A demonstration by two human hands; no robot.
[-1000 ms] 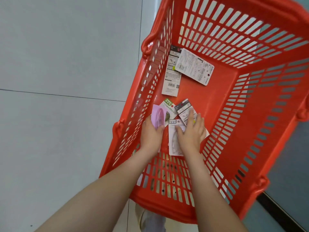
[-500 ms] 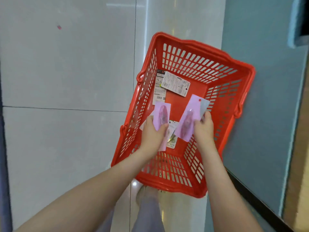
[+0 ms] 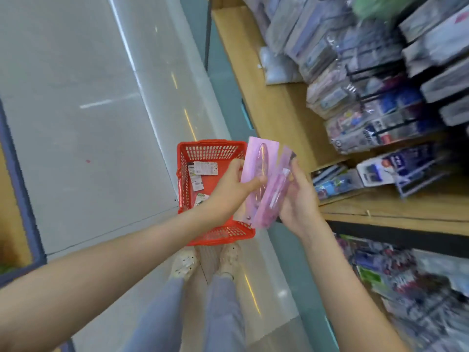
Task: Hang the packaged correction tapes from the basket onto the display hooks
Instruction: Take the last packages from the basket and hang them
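Head view: the left hand (image 3: 231,184) pinches one pink pack (image 3: 256,158) by its edge. The right hand (image 3: 297,204) cradles a second pack (image 3: 272,199), fingers curled behind it. The two packs overlap, held above the red basket (image 3: 210,144) on the floor, where other packs (image 3: 203,170) lie.

The glossy cards could slide against each other and one might slip from such light edge holds. At the crowded black hooks (image 3: 378,96), a hang hole could miss the rod tip.

The packs are thin, flat rectangles with long clear oval bubbles. The basket is rigid slatted plastic, and the shelf (image 3: 279,110) is wood-grained.
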